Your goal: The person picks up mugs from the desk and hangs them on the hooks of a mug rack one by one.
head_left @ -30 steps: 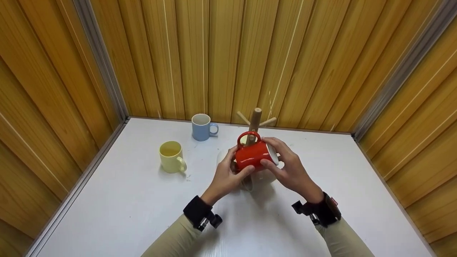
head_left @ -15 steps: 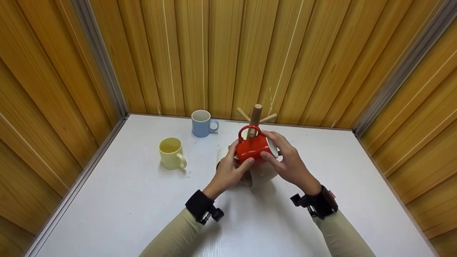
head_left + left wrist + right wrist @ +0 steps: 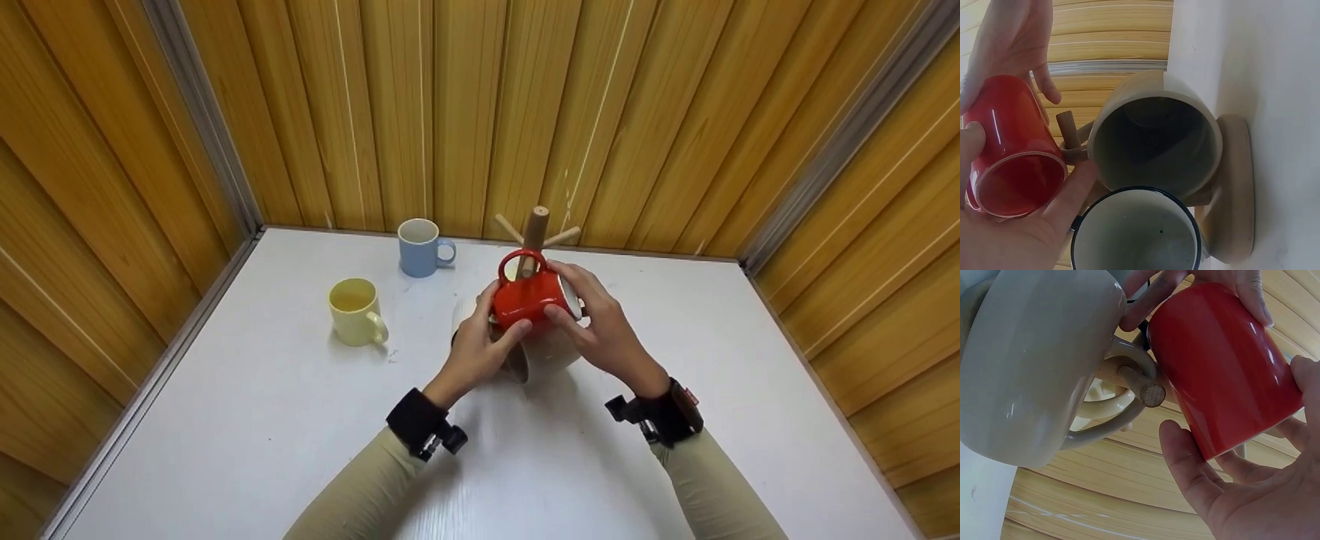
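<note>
Both hands grip a red mug (image 3: 525, 301), which lies sideways in the air with its handle loop up and its white inside facing right. The left hand (image 3: 478, 346) holds the base end, thumb in front; the right hand (image 3: 611, 330) holds the rim end between thumb and fingers. Just behind is a wooden mug tree (image 3: 535, 231). One peg end shows through the red handle in the head view; whether the peg passes through it, I cannot tell. A beige mug (image 3: 1033, 371) hangs by its handle on a lower peg. Beside it is a white mug with a dark rim (image 3: 1134, 239).
A blue mug (image 3: 418, 251) stands upright at the back left of the white table (image 3: 225, 420). Nearer and further left stands a yellow mug (image 3: 354, 319), also upright. Wood-patterned walls (image 3: 465, 112) enclose the table at the back and sides.
The head view has tilted, so everything sits higher in the picture. The red mug has risen slightly against the mug tree. Both hands keep their hold on it.
</note>
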Demonstrator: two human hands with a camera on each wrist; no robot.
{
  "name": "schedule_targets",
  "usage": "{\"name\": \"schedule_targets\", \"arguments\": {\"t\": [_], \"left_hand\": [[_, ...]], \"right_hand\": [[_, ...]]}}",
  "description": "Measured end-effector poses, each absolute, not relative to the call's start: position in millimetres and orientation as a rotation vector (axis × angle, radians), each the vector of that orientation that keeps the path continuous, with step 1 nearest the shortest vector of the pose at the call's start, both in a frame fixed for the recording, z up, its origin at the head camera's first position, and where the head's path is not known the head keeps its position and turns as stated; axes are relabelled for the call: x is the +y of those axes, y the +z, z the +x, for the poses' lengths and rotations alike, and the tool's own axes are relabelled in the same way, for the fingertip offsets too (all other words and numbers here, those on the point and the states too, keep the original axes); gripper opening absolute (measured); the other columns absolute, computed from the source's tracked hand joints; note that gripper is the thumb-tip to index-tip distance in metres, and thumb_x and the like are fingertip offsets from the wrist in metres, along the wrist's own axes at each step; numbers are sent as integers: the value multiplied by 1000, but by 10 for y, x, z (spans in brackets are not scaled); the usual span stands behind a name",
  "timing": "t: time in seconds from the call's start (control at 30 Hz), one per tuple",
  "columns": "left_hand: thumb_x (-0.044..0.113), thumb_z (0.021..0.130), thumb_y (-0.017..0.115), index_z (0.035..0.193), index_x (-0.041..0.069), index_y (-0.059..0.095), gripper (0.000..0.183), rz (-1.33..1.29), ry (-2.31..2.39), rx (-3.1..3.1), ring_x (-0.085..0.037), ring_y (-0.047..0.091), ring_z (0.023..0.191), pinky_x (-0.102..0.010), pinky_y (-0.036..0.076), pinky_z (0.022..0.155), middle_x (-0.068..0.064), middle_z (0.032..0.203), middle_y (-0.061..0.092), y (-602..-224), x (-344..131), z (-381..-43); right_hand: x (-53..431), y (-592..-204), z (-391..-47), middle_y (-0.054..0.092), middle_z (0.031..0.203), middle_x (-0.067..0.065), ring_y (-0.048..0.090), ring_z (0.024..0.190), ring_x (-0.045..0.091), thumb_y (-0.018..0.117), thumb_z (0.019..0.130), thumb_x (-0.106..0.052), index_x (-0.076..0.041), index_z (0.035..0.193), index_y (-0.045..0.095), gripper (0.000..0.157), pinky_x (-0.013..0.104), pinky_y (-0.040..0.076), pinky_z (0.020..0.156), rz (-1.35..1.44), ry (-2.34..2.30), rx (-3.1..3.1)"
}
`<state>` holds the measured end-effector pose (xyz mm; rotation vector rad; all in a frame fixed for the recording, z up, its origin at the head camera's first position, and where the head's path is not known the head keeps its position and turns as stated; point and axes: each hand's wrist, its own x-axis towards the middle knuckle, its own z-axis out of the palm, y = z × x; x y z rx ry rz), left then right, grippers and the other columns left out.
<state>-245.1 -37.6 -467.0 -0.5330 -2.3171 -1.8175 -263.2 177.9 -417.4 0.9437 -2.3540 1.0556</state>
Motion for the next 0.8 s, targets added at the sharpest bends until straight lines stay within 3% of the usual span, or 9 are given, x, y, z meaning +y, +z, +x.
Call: {"name": "schedule_targets", "arguments": {"t": [0.27,0.5,0.63,0.8], "left_hand": [[43,98,69,162,14,27,82,-524,-1794,-2326,-22,61,125,-33,54,99,-9,151,54,-4690,-344,-2432],[42,98,69,161,11,27,82,-528,-1748,-2346,-21,63,122,-31,54,99,-10,150,54,-4697,-343,-2444],[42,98,69,161,11,27,82,-529,-1764,-2342,-22,63,121,-34,55,98,-10,150,54,-4683,-344,-2439],[42,98,70,163,11,25,84,-534,-1808,-2313,-22,60,127,-39,55,99,-10,153,52,-4663,-356,-2415]], "right_hand": [[1808,-4210,-2625,51,152,2,46,141,22,71,99,-26,-23,154,47,60,51,55,98,928,1051,-2371],[1813,-4212,-2608,50,151,3,49,137,22,70,99,-28,-27,154,46,60,41,58,75,895,1055,-2392],[1816,-4217,-2608,51,151,2,49,137,21,70,100,-28,-27,154,46,60,40,59,77,889,1049,-2397],[1815,-4215,-2610,50,152,5,49,138,25,70,99,-28,-26,155,45,62,46,60,81,896,1048,-2390]]}}
